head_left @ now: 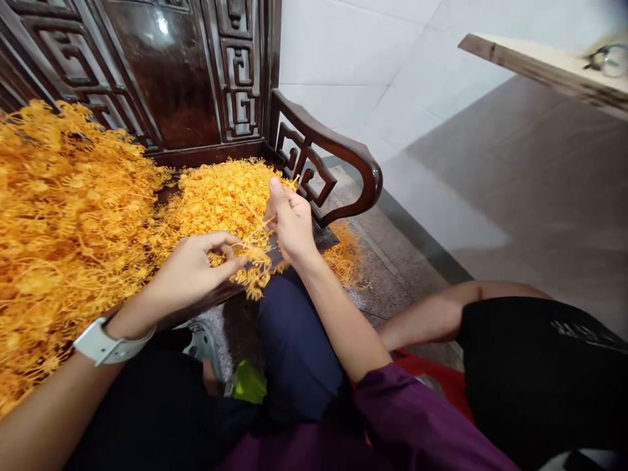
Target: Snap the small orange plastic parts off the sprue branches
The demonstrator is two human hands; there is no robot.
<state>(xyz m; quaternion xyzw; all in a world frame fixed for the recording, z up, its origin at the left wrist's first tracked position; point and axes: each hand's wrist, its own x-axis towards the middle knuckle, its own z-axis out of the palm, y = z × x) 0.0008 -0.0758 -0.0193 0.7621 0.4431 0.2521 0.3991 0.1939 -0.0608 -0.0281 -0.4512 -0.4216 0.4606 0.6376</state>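
My left hand (201,265), with a pale watch strap on its wrist, pinches a small orange plastic flower sprig (256,261) between thumb and fingers. Thin branches of the sprig droop over my knee. Close by on the right, my right hand (290,219) is closed with its thumb up, at the upper end of thin orange stems; its fingertips are partly hidden. Behind both hands lies a low heap of orange plastic flower pieces (220,196) on the bench seat. A much larger pile of orange sprigs (73,242) rises on the left.
A dark carved wooden bench has a backrest (167,78) and a curved armrest (363,173) beyond my right hand. Thin orange pieces (348,255) lie on the floor below the armrest. Another person's leg (432,314) is at the right. A board (534,69) juts in at upper right.
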